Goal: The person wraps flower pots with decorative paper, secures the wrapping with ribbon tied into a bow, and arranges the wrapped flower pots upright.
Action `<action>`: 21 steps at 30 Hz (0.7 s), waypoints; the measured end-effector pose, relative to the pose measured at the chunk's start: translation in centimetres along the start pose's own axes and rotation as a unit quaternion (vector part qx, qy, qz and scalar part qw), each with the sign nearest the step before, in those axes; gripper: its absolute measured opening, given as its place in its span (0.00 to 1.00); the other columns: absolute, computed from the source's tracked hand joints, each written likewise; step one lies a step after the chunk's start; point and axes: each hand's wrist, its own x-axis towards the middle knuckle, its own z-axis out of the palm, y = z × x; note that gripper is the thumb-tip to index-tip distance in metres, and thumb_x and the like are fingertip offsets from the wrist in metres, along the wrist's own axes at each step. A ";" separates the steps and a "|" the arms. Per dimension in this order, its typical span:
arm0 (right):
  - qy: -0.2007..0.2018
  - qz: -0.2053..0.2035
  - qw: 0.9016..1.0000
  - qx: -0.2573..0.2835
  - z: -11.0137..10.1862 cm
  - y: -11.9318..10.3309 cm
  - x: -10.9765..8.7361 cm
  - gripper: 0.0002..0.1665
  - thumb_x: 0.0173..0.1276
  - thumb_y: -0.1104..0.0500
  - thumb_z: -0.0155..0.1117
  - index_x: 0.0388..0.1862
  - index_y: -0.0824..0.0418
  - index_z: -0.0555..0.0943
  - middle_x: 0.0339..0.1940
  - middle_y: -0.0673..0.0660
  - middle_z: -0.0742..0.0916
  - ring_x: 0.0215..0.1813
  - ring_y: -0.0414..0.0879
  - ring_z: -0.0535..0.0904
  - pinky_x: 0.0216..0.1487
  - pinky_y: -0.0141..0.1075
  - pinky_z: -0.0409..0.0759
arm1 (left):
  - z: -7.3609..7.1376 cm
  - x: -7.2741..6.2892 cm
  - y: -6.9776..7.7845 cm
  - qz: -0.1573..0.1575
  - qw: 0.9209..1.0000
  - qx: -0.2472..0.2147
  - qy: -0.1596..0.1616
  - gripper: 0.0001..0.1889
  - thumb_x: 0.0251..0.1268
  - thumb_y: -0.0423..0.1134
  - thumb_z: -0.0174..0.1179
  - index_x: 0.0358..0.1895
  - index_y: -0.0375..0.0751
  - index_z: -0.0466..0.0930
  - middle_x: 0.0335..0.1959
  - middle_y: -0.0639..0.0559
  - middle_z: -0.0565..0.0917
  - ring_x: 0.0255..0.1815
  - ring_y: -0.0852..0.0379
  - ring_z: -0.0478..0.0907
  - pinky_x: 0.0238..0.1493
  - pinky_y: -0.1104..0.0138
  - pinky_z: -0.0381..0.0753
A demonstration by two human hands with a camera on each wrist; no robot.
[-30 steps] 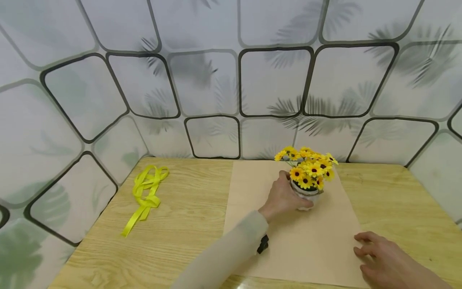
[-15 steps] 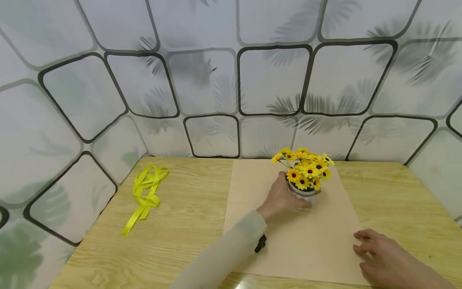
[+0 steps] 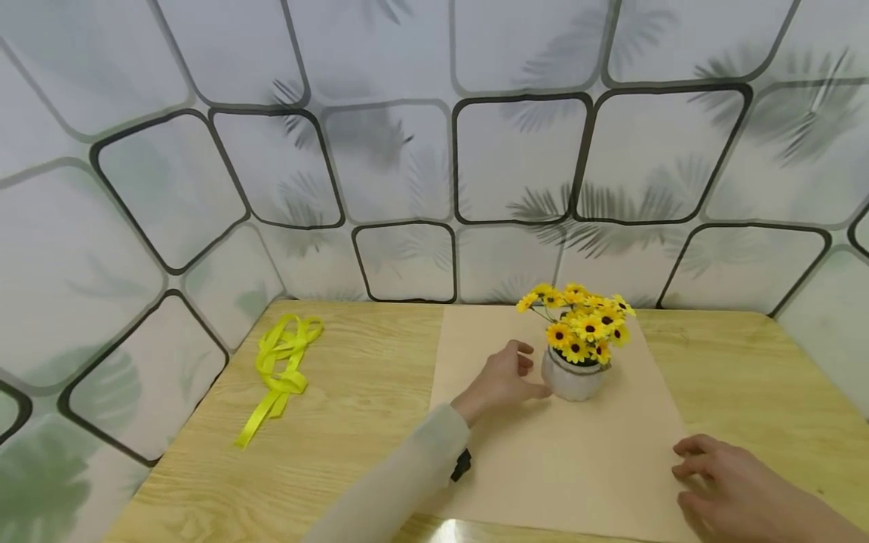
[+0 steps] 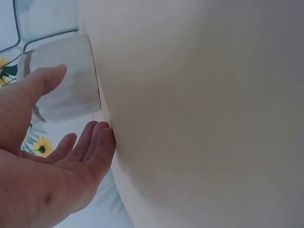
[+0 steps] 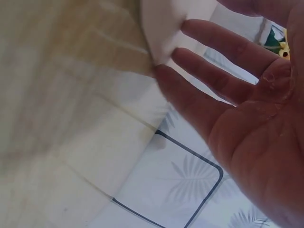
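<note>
A white pot with a twine band (image 3: 574,377) stands upright on a large beige paper sheet (image 3: 563,467) and holds yellow artificial flowers (image 3: 588,324) with dark centres. Just left of the pot is my left hand (image 3: 501,382), thumb and fingers spread apart with nothing between them. In the left wrist view the pot (image 4: 71,80) shows behind the thumb, and the fingertips are down at the paper. My right hand (image 3: 726,483) rests at the sheet's right edge, fingers loosely bent. The right wrist view shows its fingertips (image 5: 166,71) right at the paper's edge.
A crumpled yellow ribbon (image 3: 281,369) lies at the left of the wooden table (image 3: 366,400). Behind the table hangs a patterned backdrop (image 3: 407,173), close to the paper's far edge. A black wrist strap part (image 3: 461,465) shows under the left sleeve.
My left hand has let go of the flower pot and drawn back to the left, its fingers opening. The pot stays on the paper. My right hand has hardly moved.
</note>
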 end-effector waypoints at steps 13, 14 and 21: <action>0.186 0.059 0.980 0.037 -2.7 -2.2 3.4 0.28 0.65 0.54 0.74 0.57 0.71 0.82 0.52 0.73 0.87 0.43 0.61 0.88 0.34 0.47 0.85 | -0.9 -1.7 -0.8 0.044 0.996 0.079 -0.027 0.26 0.58 0.40 0.76 0.59 0.41 0.80 0.55 0.51 0.84 0.54 0.57 0.79 0.59 0.68 0.79; 0.187 0.066 0.979 0.048 -2.8 -2.5 3.8 0.30 0.66 0.52 0.73 0.60 0.72 0.81 0.53 0.73 0.86 0.44 0.62 0.88 0.35 0.48 0.85 | -1.0 -1.7 -0.9 0.044 0.995 0.086 -0.030 0.26 0.58 0.40 0.76 0.59 0.42 0.80 0.55 0.51 0.84 0.54 0.58 0.79 0.59 0.69 0.79; 0.163 0.110 0.972 0.126 -3.2 -5.0 6.7 0.47 0.70 0.41 0.68 0.73 0.74 0.67 0.63 0.76 0.80 0.55 0.69 0.85 0.44 0.55 0.86 | -1.5 -2.2 -1.2 0.037 0.993 0.103 -0.039 0.25 0.58 0.41 0.76 0.59 0.43 0.81 0.54 0.52 0.84 0.52 0.60 0.78 0.60 0.68 0.78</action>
